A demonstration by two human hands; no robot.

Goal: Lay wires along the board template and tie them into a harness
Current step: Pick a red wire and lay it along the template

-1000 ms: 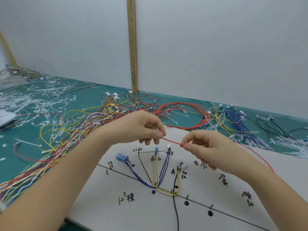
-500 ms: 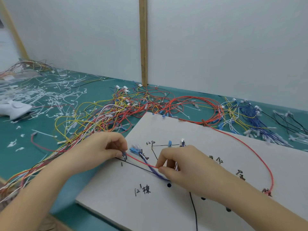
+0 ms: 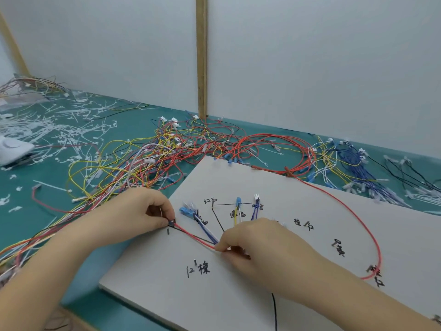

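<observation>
Head view showed both hands, left hand (image 3: 145,211) and right hand (image 3: 250,244), pinching one red wire (image 3: 194,235) (taut between them) near the board's (image 3: 310,235) left edge.

Head view looks down, close over the board (image 3: 238,295)

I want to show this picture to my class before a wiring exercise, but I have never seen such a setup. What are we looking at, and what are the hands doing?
The view comes from a camera on the person's head, looking down at their own bare hands. A white board with drawn lines and handwritten labels lies on a green table. The left hand pinches one end of a red wire at a mark; the right hand pinches it further along a drawn line. Loose coloured wires and white cable ties lie behind.
</observation>
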